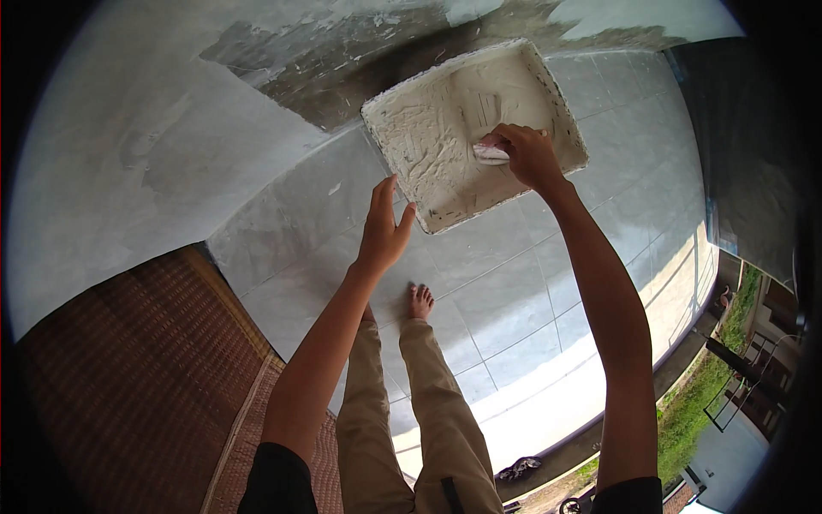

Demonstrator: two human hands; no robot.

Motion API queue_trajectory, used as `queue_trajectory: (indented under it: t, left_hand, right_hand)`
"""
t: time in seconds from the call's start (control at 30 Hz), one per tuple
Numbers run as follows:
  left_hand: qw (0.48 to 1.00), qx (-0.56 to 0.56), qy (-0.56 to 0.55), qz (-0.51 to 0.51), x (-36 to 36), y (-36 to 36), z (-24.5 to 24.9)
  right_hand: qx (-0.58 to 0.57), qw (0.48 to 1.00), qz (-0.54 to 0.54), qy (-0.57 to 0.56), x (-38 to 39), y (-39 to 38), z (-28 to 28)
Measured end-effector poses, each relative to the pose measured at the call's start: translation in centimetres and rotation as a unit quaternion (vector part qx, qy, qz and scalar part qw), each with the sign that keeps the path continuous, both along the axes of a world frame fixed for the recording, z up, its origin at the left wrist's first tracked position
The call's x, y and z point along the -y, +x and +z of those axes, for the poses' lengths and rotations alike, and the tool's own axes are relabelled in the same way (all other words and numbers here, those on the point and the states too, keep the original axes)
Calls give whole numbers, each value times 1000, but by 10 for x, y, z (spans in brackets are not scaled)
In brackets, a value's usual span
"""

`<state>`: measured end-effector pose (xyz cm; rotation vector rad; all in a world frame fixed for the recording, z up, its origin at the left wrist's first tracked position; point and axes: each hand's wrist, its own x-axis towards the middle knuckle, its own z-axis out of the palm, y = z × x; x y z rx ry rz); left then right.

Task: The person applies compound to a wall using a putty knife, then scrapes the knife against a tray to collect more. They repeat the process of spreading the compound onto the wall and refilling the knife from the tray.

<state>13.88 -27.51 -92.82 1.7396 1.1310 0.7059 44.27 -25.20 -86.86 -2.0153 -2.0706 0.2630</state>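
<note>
A rectangular tray [428,221] with a raised, splattered rim stands by the wall, coated inside with a creamy, paste-like material [437,146] marked by ridges and strokes. Over the tray, my right hand [521,152] is closed around a small white-and-pink tool [491,154], smeared with paste. Its exact kind is hard to make out, as my fingers cover its top. My left hand [383,227] is open at the tray's near left corner, thumb and fingers apart. Whether its fingertips touch the rim cannot be made out.
Behind the tray, the wall [154,163] carries a dark, rough patch [325,73]. Grey floor tiles [505,283] surround my bare feet [420,301]. A brown woven panel [137,368] is at lower left. Sunlight falls across the floor at right, with grass [693,403] beyond.
</note>
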Motion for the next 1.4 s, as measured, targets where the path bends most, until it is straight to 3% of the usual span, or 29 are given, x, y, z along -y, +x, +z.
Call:
queue_trajectory:
  t: [0.1,0.3,0.47,0.87,1.4]
  left_hand:
    - [1000,7,4,-2,1,-1,-1]
    - [1000,6,-11,-1,2,0,3]
    - [1000,13,-19,-1,4,1,3]
    - [1000,12,-24,-10,4,-3,2]
    - [1000,1,0,-3,6,-2,-1]
  right_hand:
    - [-77,993,14,-90,-2,8,-1]
    - [-28,973,73,-219,-13,8,13]
    - [37,925,98,-365,-26,-8,27]
    - [35,889,119,-441,-48,-19,34]
    - [67,889,138,-431,-49,-23,49]
